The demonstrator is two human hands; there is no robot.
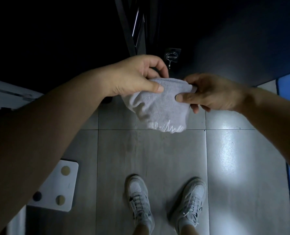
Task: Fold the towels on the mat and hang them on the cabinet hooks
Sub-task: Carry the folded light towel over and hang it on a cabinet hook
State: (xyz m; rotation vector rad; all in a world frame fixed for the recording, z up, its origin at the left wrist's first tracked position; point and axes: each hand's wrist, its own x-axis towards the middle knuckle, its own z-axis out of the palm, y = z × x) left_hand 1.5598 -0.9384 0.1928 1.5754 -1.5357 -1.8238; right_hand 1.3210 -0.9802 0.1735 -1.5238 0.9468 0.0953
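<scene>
Two hands, the left hand [137, 77] and right hand [213, 94], pinch the folded towel's [159, 106] top edge just below the cabinet hook [171, 58], so I'd lift the fold squarely over the prong before letting go.

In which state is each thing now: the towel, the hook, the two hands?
towel: bunched, held in the air, not hung.
hook: on the cabinet, bare.
left hand: pinches the towel's top edge.
right hand: pinches the towel's right side.
</scene>
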